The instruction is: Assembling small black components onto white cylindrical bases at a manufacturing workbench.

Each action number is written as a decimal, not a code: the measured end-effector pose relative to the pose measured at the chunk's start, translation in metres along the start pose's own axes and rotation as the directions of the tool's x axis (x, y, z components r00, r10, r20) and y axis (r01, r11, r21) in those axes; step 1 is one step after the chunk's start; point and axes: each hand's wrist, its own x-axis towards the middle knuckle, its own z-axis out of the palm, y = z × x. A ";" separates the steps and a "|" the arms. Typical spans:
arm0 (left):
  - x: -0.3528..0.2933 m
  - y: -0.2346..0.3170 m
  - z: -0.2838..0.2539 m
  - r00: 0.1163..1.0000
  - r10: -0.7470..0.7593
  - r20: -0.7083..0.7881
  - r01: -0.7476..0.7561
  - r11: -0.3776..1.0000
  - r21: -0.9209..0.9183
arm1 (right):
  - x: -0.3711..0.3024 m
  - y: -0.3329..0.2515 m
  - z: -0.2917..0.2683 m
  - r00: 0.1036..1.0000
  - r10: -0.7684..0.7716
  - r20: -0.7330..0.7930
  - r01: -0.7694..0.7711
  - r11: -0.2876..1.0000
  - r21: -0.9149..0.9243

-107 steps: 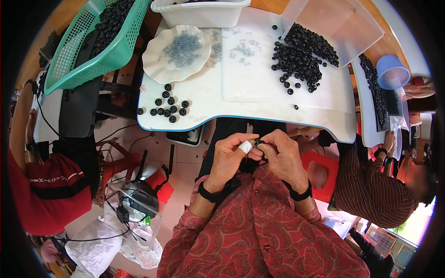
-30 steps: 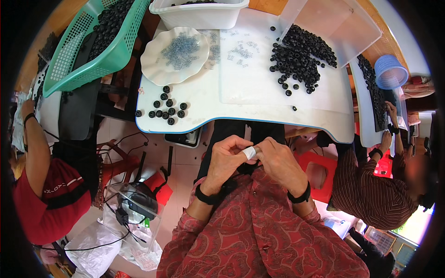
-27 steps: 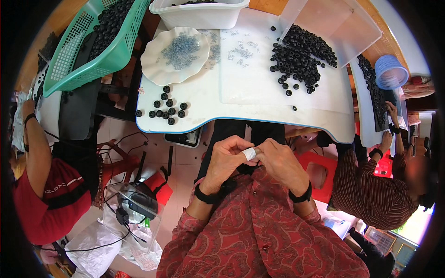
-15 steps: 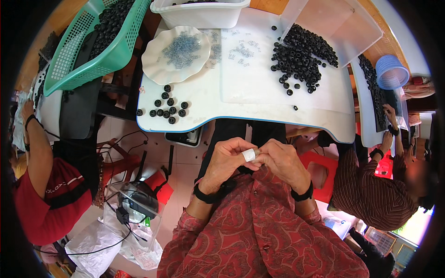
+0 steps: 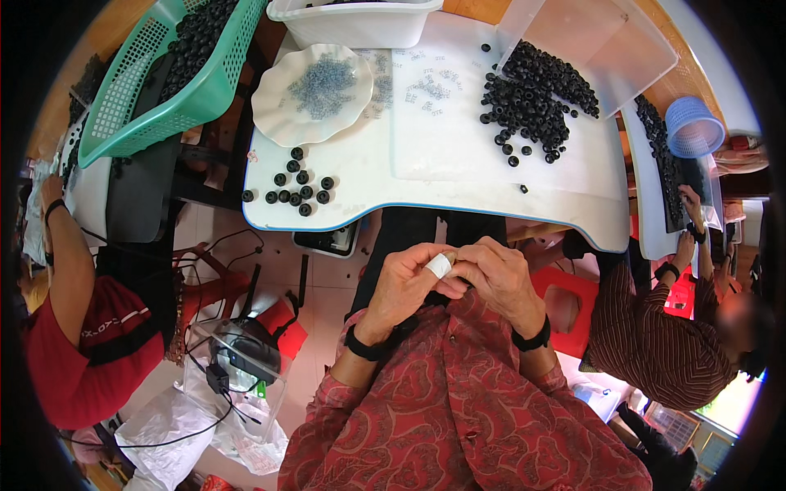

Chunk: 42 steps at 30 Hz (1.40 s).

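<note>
Twelve or so small, rounded, glossy black beads (image 5: 302,177), several with a dark central hole, lie loose at the left of the white, blue-edged bench (image 5: 360,176); each is probably light, stiff and smooth, apt to roll rather than break, and best taken across opposite sides, clear of the hole. Behind them, a cream plate with a scalloped rim (image 5: 264,102) bears tiny translucent bluish pieces, presumably easily scattered. Below the bench edge, the left hand (image 5: 399,282), one digit wrapped in white tape (image 5: 440,266), meets the right hand (image 5: 509,282). Each grip has its fingers drawn together—whether either pinches a bead cannot be told, as the fingers overlap. At right, a dense heap of similar black pieces (image 5: 528,106) rests before a clear plastic bin (image 5: 598,49). Compared with the earliest frame, a dark piece then visible between the fingertips is now hidden—the loose beads keep their arrangement.
</note>
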 end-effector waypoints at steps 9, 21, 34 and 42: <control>0.003 -0.005 0.001 0.998 0.019 -0.066 -0.023 0.998 -0.055 | 0.001 0.000 0.009 0.998 0.008 -0.057 -0.005 0.999 0.040; 0.006 -0.018 0.002 0.985 0.132 -0.107 -0.140 0.988 -0.066 | 0.002 -0.005 0.011 0.989 0.087 -0.120 -0.075 0.992 0.100; 0.006 -0.022 0.001 0.981 0.136 -0.135 -0.140 0.990 -0.020 | 0.000 -0.002 0.013 0.988 0.109 -0.105 -0.095 0.986 0.134; 0.006 -0.019 0.002 0.988 0.084 -0.126 -0.090 0.995 -0.048 | -0.002 0.000 0.013 0.989 0.123 -0.083 -0.109 0.982 0.151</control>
